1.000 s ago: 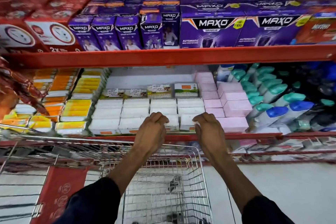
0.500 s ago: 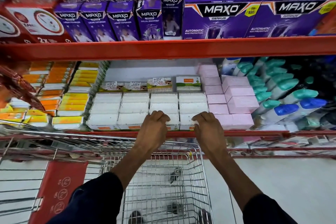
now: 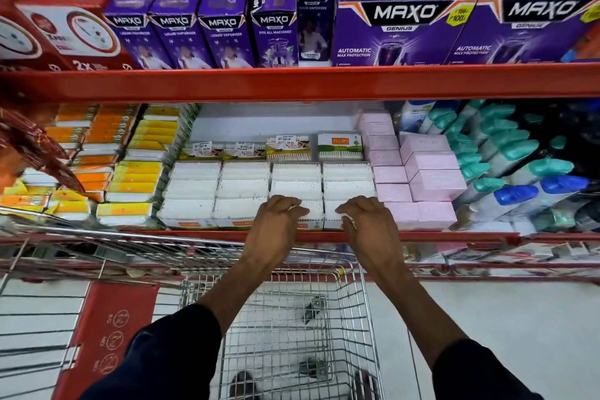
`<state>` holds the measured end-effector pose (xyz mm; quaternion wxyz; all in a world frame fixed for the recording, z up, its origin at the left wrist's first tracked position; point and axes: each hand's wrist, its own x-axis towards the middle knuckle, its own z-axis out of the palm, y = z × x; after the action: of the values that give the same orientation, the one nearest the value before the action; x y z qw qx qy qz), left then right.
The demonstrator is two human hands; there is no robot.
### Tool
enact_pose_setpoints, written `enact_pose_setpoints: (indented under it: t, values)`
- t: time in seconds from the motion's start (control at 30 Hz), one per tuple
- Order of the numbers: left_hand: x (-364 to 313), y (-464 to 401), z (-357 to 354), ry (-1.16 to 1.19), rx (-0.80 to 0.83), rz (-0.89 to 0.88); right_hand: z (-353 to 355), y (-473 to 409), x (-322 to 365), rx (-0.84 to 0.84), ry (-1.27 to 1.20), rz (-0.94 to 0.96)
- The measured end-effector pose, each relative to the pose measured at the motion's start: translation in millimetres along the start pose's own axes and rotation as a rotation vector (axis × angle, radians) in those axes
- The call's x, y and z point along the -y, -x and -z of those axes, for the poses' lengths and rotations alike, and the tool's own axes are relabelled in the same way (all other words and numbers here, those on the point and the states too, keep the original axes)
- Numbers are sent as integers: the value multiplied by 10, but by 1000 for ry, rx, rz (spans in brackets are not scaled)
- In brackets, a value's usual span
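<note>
Clear boxes of white cotton buds (image 3: 295,187) fill the middle of the lower shelf in several rows. My left hand (image 3: 276,227) reaches over the cart, its fingers curled over the top of the front box (image 3: 313,209) in the third column. Beside it, my right hand (image 3: 368,229) curls its fingers over the front box (image 3: 331,216) of the fourth column, with the thumb against the box's front. Both hands cover much of these two boxes.
A wire shopping cart (image 3: 354,302) stands below my arms against the red shelf edge (image 3: 454,235). Pink boxes (image 3: 435,185) sit right of the cotton buds, yellow and orange packs (image 3: 136,172) to the left. Purple Maxo cartons (image 3: 402,26) line the upper shelf. Capped bottles (image 3: 519,172) lie far right.
Both hands stay on the front cotton bud boxes. The view has shifted closer and slightly down, so the shelves sit lower in the frame.
</note>
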<state>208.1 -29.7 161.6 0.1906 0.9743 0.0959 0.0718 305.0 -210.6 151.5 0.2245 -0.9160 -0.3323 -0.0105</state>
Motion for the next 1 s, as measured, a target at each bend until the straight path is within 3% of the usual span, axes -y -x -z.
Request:
enact_pose_setpoints:
  t: [0.3,0.5,0.7,1.0]
  values:
    - [165,125,97,99,-11,-53,1,17,-6,11,-3,1]
    - [645,337,369,55,-154,168,-56,-57,358,0,-78,70]
    - [844,339,414,10,-86,178,-244,-214,706,146,-80,160]
    - [889,331,473,61,-81,166,-253,-228,767,133,-87,136]
